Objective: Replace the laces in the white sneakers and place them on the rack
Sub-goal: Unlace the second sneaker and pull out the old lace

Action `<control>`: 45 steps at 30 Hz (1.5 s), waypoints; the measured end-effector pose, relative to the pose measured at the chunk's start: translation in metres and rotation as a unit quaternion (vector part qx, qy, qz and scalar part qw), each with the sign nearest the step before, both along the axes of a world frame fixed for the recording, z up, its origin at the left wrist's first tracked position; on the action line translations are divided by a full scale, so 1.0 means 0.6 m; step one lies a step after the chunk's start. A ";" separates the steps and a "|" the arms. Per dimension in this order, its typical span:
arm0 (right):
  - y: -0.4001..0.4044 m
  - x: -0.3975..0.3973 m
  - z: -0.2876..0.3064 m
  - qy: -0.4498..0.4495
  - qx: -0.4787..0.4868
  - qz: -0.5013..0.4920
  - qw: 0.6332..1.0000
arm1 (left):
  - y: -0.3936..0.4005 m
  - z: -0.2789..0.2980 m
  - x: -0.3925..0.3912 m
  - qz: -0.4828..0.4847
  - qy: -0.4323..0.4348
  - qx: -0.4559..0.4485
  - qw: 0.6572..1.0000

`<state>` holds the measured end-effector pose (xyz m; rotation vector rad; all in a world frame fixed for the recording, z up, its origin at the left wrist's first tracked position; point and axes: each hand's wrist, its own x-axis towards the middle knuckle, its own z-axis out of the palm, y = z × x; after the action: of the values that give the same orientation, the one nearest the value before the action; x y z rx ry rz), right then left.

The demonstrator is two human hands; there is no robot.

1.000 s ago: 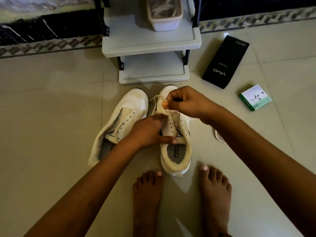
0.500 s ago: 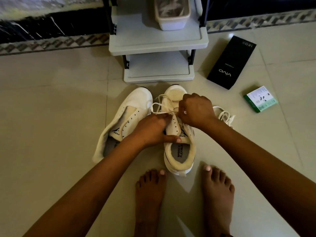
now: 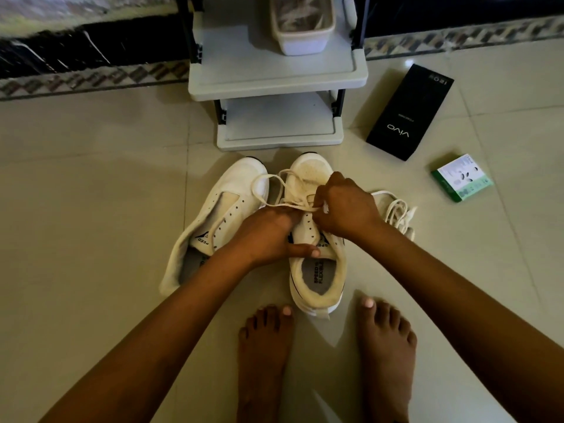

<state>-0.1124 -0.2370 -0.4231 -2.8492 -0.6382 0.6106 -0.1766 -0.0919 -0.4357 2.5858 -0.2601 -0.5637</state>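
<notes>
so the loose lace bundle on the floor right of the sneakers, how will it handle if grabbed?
The loose lace bundle lies in slack, tangled loops on the tile, so it is likely floppy and will dangle unevenly. It looks thin and cord-like, so probably very light. Loops overlap, so strands may snag or trail when lifted.

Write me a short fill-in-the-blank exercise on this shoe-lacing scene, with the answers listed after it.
1. The right hand pinches the ____ over the right sneaker.
2. The left hand holds the ____ sneaker steady.
3. The black box lies on the floor to the ____ of the rack.
4. The left sneaker has ____ lace in its eyelets.

Missing words: lace; right; right; no
</notes>
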 end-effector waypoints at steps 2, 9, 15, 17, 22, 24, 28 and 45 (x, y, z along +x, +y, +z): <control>0.013 -0.005 0.002 -0.034 -0.028 0.008 0.999 | -0.001 0.001 0.000 -0.002 -0.002 0.003 1.000; -0.004 0.027 0.080 0.234 0.323 -0.060 0.915 | -0.001 0.004 0.001 -0.002 0.013 0.038 0.999; -0.008 0.037 0.032 0.136 0.175 -0.040 0.974 | -0.001 0.007 -0.001 0.003 0.018 0.028 0.999; -0.007 0.027 0.007 0.079 0.025 -0.002 0.997 | -0.001 0.004 0.000 0.005 0.022 0.029 0.999; 0.010 0.015 -0.003 -0.029 -0.030 0.000 0.999 | -0.003 0.005 0.000 0.005 0.020 0.035 0.999; 0.010 0.021 0.006 -0.006 0.016 -0.022 1.000 | -0.003 0.007 -0.001 0.006 0.021 0.037 0.999; -0.009 0.036 0.063 0.262 0.339 -0.194 0.882 | -0.003 0.012 -0.002 0.005 0.014 0.034 0.999; 0.005 0.017 0.020 0.049 0.087 -0.105 0.989 | -0.005 0.009 -0.003 0.008 0.024 0.051 0.998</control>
<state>-0.1020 -0.2337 -0.4111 -2.6580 -0.3513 0.6223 -0.1783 -0.0948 -0.4303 2.6660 -0.1984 -0.6476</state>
